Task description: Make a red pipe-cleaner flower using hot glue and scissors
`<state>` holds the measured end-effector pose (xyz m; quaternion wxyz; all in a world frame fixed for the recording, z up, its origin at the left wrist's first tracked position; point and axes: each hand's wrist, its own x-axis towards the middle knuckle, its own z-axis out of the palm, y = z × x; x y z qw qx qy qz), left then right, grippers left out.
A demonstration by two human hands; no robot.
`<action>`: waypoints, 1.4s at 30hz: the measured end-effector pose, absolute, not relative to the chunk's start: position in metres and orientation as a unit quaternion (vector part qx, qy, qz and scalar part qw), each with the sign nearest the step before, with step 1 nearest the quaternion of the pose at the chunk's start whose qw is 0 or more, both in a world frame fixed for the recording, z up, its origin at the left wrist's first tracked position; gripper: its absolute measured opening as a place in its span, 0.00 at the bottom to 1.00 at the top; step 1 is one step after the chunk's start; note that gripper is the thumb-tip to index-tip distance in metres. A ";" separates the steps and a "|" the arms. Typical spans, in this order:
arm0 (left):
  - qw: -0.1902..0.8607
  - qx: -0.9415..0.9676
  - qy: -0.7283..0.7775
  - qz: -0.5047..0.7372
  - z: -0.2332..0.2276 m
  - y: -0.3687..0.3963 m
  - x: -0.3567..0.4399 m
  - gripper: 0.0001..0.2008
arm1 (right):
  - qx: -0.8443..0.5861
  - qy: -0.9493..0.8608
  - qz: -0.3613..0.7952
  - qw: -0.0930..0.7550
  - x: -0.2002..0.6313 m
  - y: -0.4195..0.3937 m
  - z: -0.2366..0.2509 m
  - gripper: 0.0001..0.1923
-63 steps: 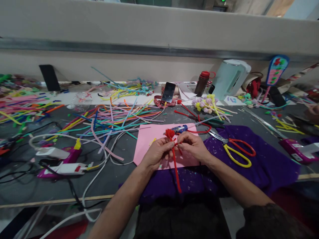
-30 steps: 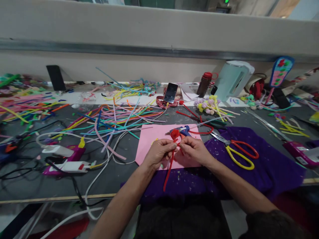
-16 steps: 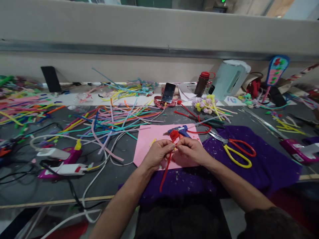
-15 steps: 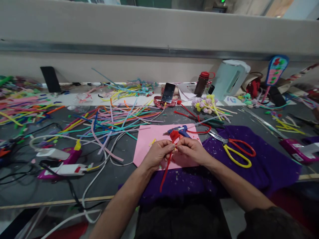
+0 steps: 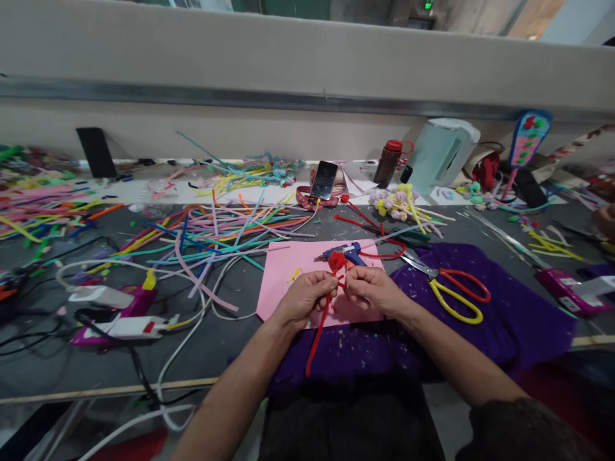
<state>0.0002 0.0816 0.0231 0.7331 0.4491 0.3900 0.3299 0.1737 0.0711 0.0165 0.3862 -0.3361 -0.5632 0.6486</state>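
A red pipe-cleaner flower [image 5: 337, 260] is held upright over the pink sheet [image 5: 276, 266]. My left hand [image 5: 307, 298] pinches it just below its bunched head, and its long red stem [image 5: 316, 346] hangs down past the sheet's front edge. To the right, my right hand [image 5: 372, 289] is closed in a pinch. A short red end of pipe cleaner reaches from the flower to its fingertips, partly hidden by the fingers. Just behind the flower lies a blue glue gun [image 5: 353, 251]. Scissors [image 5: 456, 301] with red and yellow handles rest on purple cloth [image 5: 523, 314].
Loose pipe cleaners [image 5: 230, 224] spread across the left and back. A phone [image 5: 323, 180], a brown bottle [image 5: 388, 165] and a pale kettle [image 5: 442, 157] stand behind. White cables [image 5: 214, 307] and a purple power strip [image 5: 139, 299] lie left; another power strip [image 5: 567, 291] lies right.
My right hand has drawn slightly away to the right from my left, showing the red piece between them. The flower head stands a little more upright, and the stem hangs slightly lower.
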 end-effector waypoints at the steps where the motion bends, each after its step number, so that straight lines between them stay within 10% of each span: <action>1: 0.735 0.449 0.388 0.328 0.023 0.081 0.001 0.13 | -0.332 -0.558 0.653 0.388 0.173 0.071 0.016 0.11; 8: 0.736 0.435 0.394 0.337 0.020 0.083 -0.001 0.13 | -0.353 -0.581 0.622 0.388 0.179 0.075 0.022 0.11; 14: 0.725 0.403 0.409 0.381 0.021 0.086 -0.006 0.14 | -0.537 -0.603 0.340 0.482 0.216 0.097 0.018 0.15; 25: 0.718 0.406 0.405 0.395 0.022 0.084 -0.007 0.14 | -0.698 -0.707 0.077 0.076 0.201 0.108 0.005 0.15; 42: 0.687 0.408 0.407 0.442 0.024 0.085 -0.013 0.12 | -0.600 -0.632 0.255 0.418 0.211 0.110 -0.005 0.15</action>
